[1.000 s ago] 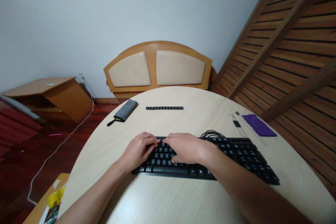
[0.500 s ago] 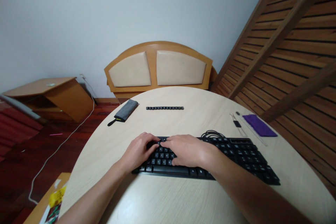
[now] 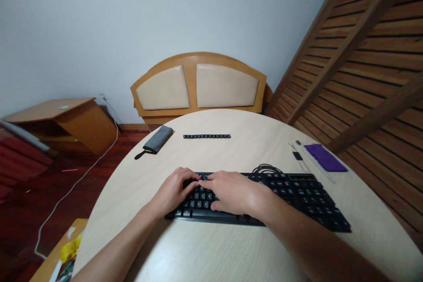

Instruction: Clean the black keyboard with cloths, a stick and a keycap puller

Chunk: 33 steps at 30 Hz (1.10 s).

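A black keyboard (image 3: 214, 213) lies on the round pale wooden table (image 3: 205, 251), its coiled cable (image 3: 267, 168) behind it. Over the keyboard's left part, my left hand (image 3: 175, 190) has thumb and index finger brought together at the upper keys. What sits between those tips, if anything, is hidden. My right hand (image 3: 231, 191) rests palm down over the middle keys, fingers stretched to the left and thumb apart. Its index fingertip meets the left fingertips. Farther back on the table stands a straight row of small black keycaps (image 3: 206, 136).
A grey pouch (image 3: 159, 139) with a black loop lies at the table's back left. Toward the right edge are a purple cloth (image 3: 325, 157), a small black-and-metal item (image 3: 296, 154) and a thin rod (image 3: 317, 163). A wooden headboard (image 3: 193, 83) stands behind the table.
My right hand has slid slightly left, bringing its index fingertip against the left fingertips. My left hand stays nearly in place. The whole view has shifted a little.
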Motion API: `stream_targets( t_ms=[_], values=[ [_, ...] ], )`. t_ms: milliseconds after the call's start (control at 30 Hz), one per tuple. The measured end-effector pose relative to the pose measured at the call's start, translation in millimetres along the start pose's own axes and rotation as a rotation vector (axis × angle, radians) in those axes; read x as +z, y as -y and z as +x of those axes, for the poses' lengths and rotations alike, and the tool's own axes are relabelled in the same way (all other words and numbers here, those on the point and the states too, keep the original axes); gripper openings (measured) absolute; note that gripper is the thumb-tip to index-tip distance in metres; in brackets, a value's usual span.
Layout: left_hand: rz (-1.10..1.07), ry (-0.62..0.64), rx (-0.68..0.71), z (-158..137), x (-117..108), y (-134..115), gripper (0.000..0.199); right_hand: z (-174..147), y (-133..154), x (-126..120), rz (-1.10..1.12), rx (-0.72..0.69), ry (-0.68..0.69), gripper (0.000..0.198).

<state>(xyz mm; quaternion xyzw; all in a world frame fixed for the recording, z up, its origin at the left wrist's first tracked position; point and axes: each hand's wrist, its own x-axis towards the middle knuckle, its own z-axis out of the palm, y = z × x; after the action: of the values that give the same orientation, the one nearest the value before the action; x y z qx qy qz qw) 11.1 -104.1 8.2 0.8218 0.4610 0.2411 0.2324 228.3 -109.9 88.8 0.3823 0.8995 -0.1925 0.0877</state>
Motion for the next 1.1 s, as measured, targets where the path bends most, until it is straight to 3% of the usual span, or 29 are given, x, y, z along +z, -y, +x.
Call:
stream_targets(
  t_ms=[433,667,900,1100],
  values=[
    [0.021,0.026,0.0,3,1,1,0.021,2,0,2,-0.05,-0.001,0.007,0.057],
    [0.052,0.034,0.011,1,-4,-1,0.019,-2,-15,-5,0.052,-0.027,0.007,0.061],
    [0.143,0.068,-0.058,-4,-27,7,0.017,-18,-37,-25,0.071,0.1,-0.071,0.047],
    [0.317,0.058,-0.098,-6,-42,-3,0.021,-25,-76,-36,0.042,0.256,-0.201,0.046]
  ],
)
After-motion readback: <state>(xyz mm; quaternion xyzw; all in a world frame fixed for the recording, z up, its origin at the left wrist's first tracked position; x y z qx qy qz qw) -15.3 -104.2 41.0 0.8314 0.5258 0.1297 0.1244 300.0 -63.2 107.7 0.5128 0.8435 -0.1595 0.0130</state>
